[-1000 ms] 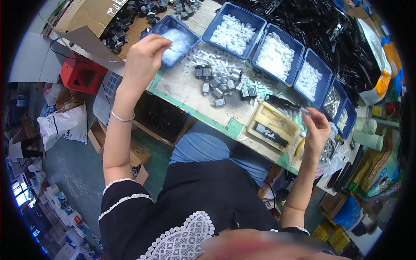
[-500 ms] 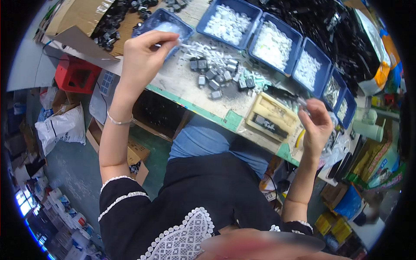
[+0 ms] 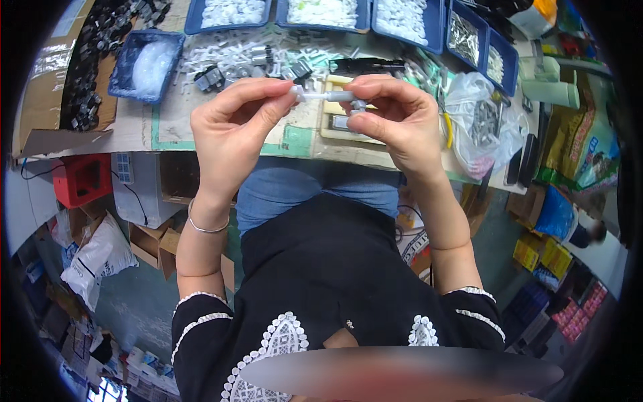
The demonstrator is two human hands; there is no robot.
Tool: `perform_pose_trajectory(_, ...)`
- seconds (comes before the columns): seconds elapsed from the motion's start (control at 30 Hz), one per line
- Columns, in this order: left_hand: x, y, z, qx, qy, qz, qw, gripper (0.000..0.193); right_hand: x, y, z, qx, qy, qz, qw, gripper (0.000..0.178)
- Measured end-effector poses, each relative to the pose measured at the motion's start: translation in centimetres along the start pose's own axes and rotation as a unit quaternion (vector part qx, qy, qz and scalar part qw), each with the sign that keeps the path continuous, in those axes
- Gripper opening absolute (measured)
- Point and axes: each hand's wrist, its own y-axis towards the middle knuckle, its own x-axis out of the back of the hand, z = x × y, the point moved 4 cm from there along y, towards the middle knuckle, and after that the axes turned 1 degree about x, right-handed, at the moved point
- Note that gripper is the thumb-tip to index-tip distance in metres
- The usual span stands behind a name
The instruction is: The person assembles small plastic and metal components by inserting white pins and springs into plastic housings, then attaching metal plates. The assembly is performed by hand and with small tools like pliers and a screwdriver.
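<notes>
In front of my chest, above the near table edge, my two hands face each other. My left hand (image 3: 234, 127) pinches a small white plastic piece (image 3: 297, 93) between thumb and fingertips. Between thumb and fingers of my right hand (image 3: 402, 120) is a small grey plastic fitting (image 3: 340, 96) with a short side part. A thin pale stem (image 3: 313, 97) bridges the two pieces in a line; whether it is seated inside the grey fitting, I cannot tell. Below and behind the right fingers sits a cream-coloured fixture block (image 3: 328, 127), partly covered by the hand.
Blue bins (image 3: 321, 27) of small white parts line the far side. Another blue bin (image 3: 119, 87) stands left, beside a cardboard box (image 3: 53, 87) of black parts. Loose white pins (image 3: 201, 60) and dark metal blocks (image 3: 211, 79) lie mid-table. At right are a plastic bag (image 3: 469, 100) and yellow-handled tool (image 3: 448, 130).
My left hand has come from the left blue bin to the middle, and my right hand has moved in from the right. Their small parts now meet end to end. The view has turned.
</notes>
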Motion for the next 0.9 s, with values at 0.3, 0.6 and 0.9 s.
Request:
perform_pose_trajectory(0.3, -2.9, -1.4, 1.2, -0.088, 0.127, 0.037, 0.987, 0.021, 0.7, -2.3, 1.4, 0.075, -0.242, -0.024, 0.967, 0.023)
perform_pose_trajectory(0.6, -7.3, -3.5, 5.0, -0.276, 0.399, 0.137, 0.864, 0.027, 7.6, -7.2, 0.9, 0.101, -0.511, -0.071, 0.85, 0.023)
perform_pose_trajectory(0.9, -8.5, -4.4, 6.3, -0.305, 0.464, 0.129, 0.822, 0.028, 8.8, -6.5, -1.3, 0.094, -0.491, -0.031, 0.866, 0.027)
